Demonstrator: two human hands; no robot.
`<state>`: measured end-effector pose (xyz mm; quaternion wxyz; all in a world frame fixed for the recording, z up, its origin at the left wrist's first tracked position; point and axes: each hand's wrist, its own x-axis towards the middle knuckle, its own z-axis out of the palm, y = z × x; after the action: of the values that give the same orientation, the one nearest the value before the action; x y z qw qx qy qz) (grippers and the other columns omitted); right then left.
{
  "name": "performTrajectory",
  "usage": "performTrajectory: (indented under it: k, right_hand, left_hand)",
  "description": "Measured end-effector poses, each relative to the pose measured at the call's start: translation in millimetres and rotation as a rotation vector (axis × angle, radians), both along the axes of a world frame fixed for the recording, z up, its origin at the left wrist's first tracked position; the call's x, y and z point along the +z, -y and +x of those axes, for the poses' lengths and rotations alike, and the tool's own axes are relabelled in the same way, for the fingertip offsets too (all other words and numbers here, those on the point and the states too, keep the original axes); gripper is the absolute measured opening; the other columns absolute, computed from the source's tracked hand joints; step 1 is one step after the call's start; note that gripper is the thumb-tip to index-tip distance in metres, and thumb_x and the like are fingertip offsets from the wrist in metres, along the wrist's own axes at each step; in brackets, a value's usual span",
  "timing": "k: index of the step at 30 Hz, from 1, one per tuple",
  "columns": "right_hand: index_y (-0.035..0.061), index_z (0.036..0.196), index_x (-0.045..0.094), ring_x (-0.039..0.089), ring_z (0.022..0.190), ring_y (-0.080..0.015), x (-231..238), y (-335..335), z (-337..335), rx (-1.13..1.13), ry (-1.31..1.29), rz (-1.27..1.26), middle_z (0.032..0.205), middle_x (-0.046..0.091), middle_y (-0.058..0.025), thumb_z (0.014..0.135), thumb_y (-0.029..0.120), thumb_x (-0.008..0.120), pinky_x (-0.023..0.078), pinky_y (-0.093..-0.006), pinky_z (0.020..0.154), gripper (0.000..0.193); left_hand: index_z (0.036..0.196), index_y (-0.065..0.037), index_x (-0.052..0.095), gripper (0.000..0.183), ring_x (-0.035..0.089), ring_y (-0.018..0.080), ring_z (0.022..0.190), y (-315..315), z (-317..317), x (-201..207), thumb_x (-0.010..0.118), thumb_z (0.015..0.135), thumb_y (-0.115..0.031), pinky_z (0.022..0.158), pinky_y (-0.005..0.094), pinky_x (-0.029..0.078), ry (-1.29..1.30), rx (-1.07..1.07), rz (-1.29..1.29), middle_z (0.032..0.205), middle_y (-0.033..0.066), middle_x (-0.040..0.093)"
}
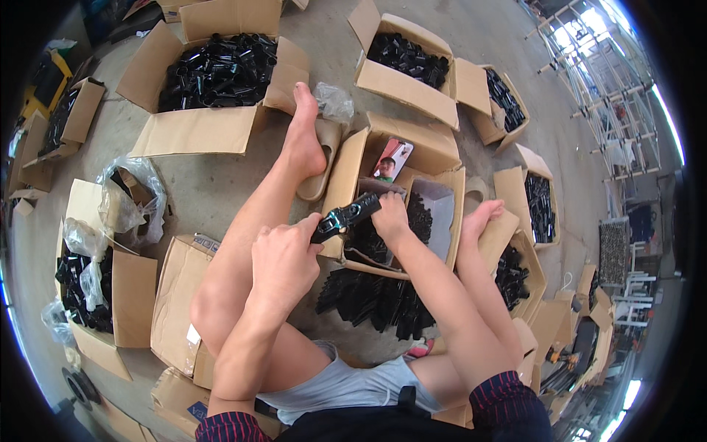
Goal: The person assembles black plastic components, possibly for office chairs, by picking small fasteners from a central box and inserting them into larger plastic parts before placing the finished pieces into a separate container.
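Note:
My left hand (287,254) grips the near-left end of a black, glossy, clamp-like fitting (347,216) with round holes along it. Closed at the fitting's other end is my right hand (390,215); its fingertips are partly hidden. Both hands are above an open cardboard box (342,173) between my legs. Inside that box, small black parts (420,217) lie beside a grey-white divider (440,221). A phone (392,160) with a lit screen leans against the far inner wall. Black fittings (375,298) lie in rows on the floor just in front of the box.
Around me stand open cartons of black parts: a big one (221,74) far left, others far right (412,59), at the right (541,206) and left (85,283). Plastic bags (132,199) hang on the left carton. Sandals (324,158) lie near my feet. Metal racks (596,88) stand far right.

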<state>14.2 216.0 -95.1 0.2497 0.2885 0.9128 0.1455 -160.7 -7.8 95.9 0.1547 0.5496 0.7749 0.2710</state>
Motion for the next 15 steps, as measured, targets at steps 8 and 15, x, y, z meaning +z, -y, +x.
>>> performTrajectory:
  k: [8,15]
  right_hand:
    - [0.0109,0.12,0.057,0.065,0.098,-0.041,68,29,18,-0.179,-0.868,-0.427,0.098,0.068,-0.0188,0.072,-0.003,0.068,0.054,-0.0497,0.085,0.05]
    - [0.0017,0.106,0.065,0.071,0.082,-0.016,161,92,16,-0.22,-1.579,-0.579,0.095,0.074,-0.0118,0.095,0.006,0.071,0.055,-0.028,0.073,0.014]
  left_hand:
    - [0.093,-0.008,0.07,0.013,0.07,0.0378,0.077,4,10,-11,0.071,0.08,-0.013,0.072,0.0523,0.051,-0.033,-0.064,0.013,0.076,0.018,0.071]
    - [0.096,-0.008,0.068,0.017,0.07,0.0376,0.076,-1,27,-25,0.071,0.08,-0.012,0.071,0.0519,0.051,-0.057,-0.077,0.072,0.076,0.0178,0.071]
